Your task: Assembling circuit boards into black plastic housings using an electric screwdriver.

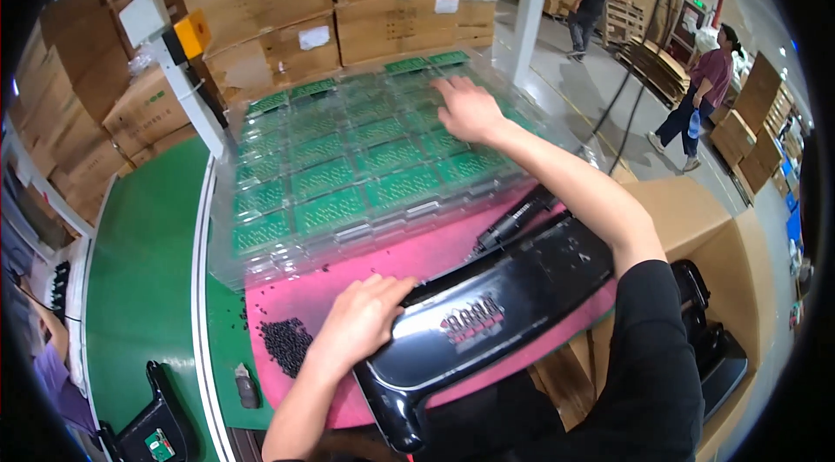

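A glossy black curved plastic housing (522, 288) lies on a pink mat in front of me. My left hand (370, 314) is closed over its far left edge, fingertips partly hidden. My right hand (470, 110) reaches over the far right part of a stack of clear plastic trays (365, 231), its fingers apart and nothing visible in them. Green circuit boards (404, 188) sit in rows in the tray compartments. A black power screwdriver (513, 223) lies between the trays and the housing. Small black screws (287, 344) are heaped left of my left hand.
Left of the pink mat (409, 257) runs a green conveyor belt (143, 271) carrying another black housing (156, 418). An open cardboard box (739, 288) with black parts stands at right. Stacked cartons (261, 18) rise behind the trays. Two people walk at the far right; another sits at left.
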The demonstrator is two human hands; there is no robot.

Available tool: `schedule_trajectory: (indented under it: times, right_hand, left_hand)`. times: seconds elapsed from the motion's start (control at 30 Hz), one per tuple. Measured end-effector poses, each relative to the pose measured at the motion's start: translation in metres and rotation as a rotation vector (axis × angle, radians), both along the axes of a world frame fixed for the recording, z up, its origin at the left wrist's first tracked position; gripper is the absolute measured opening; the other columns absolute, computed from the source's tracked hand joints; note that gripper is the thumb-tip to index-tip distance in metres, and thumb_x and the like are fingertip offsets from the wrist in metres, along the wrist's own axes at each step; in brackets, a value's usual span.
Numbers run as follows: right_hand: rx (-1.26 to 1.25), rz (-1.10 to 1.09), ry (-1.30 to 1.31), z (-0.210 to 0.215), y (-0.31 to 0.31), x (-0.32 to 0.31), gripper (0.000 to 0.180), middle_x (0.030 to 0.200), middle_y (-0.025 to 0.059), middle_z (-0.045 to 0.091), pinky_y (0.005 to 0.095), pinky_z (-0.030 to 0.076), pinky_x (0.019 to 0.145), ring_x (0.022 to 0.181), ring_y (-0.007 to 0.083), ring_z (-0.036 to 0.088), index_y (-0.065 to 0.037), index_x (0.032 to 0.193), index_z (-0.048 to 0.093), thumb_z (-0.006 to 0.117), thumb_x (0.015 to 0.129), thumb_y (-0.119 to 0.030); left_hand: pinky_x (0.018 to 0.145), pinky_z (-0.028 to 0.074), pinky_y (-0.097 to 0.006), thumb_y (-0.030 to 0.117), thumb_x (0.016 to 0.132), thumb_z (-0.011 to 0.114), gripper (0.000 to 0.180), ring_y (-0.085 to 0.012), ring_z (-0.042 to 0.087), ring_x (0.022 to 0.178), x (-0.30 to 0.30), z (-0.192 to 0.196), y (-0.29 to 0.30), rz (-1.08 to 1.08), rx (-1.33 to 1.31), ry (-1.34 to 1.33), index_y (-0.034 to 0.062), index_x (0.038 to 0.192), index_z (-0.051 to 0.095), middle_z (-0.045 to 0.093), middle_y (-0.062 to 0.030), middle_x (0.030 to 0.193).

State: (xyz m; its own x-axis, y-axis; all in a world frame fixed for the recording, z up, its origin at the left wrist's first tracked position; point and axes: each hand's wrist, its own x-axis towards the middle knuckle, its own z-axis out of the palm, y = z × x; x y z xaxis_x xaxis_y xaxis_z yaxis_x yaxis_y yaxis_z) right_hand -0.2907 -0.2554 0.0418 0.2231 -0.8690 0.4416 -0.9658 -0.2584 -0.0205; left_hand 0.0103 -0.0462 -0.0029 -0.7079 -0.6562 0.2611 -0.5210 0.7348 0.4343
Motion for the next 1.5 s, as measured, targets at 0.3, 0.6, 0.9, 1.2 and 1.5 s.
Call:
schedule_trajectory:
  times: [0.3, 0.6, 0.9, 1.2, 1.5]
  right_hand:
    - [0.094, -0.267, 0.45, -0.041, -0.16, -0.008, 0.051, 0.143, 0.0099, 0.046, 0.046, 0.049, 0.097, 0.13, 0.0264, 0.049, -0.02, 0.135, 0.057, 0.066, 0.084, -0.015]
    - [0.232, -0.166, 0.499, -0.044, -0.192, -0.01, 0.05, 0.154, 0.002, 0.04, 0.0508, 0.04, 0.107, 0.139, 0.0235, 0.041, -0.009, 0.141, 0.052, 0.06, 0.093, -0.02]
    - [-0.17, -0.018, 0.272, 0.003, -0.054, -0.018, 0.068, 0.156, 0.017, 0.031, 0.0506, 0.031, 0.114, 0.141, 0.0331, 0.033, 0.002, 0.146, 0.038, 0.061, 0.084, -0.016]
    - [0.434, 0.828, -0.844, 0.035, 0.195, 0.014, 0.075, 0.158, 0.0175, 0.031, 0.0436, 0.034, 0.113, 0.142, 0.0334, 0.033, -0.007, 0.154, 0.033, 0.065, 0.086, -0.007]
    - [0.682, 0.864, -1.15, 0.0, 0.28, 0.021, 0.076, 0.16, 0.0161, 0.029, 0.0387, 0.044, 0.103, 0.141, 0.0273, 0.038, -0.006, 0.156, 0.03, 0.065, 0.089, -0.005]
  left_hand:
    - [0.072, 0.051, -0.036, 0.013, 0.082, 0.075, 0.028, -0.0236, 0.065, 0.08, 0.007, -0.003, 0.003, 0.051, -0.053, 0.038, 0.0055, 0.108, 0.07, 0.07, -0.007, 0.084]
    - [0.07, 0.051, -0.035, 0.011, 0.081, 0.075, 0.028, -0.0216, 0.065, 0.08, 0.002, -0.003, -0.003, 0.025, -0.045, 0.026, 0.0054, 0.108, 0.071, 0.071, -0.0052, 0.087]
    - [0.072, 0.05, -0.037, 0.008, 0.082, 0.069, 0.026, -0.0246, 0.066, 0.082, 0.002, -0.002, -0.001, -0.024, -0.064, 0.031, 0.0045, 0.108, 0.07, 0.07, -0.0082, 0.087]
    - [0.1, 0.046, -0.041, 0.014, 0.083, 0.077, 0.066, -0.0339, 0.055, 0.121, -0.011, 0.026, 0.006, 0.226, 0.071, 0.431, 0.003, 0.141, 0.046, 0.055, -0.0183, 0.136]
    - [0.094, 0.052, -0.037, 0.017, 0.105, 0.049, 0.038, -0.0226, 0.063, 0.111, -0.025, 0.02, 0.021, -0.271, 0.93, 0.82, -0.0007, 0.139, 0.051, 0.062, -0.0145, 0.13]
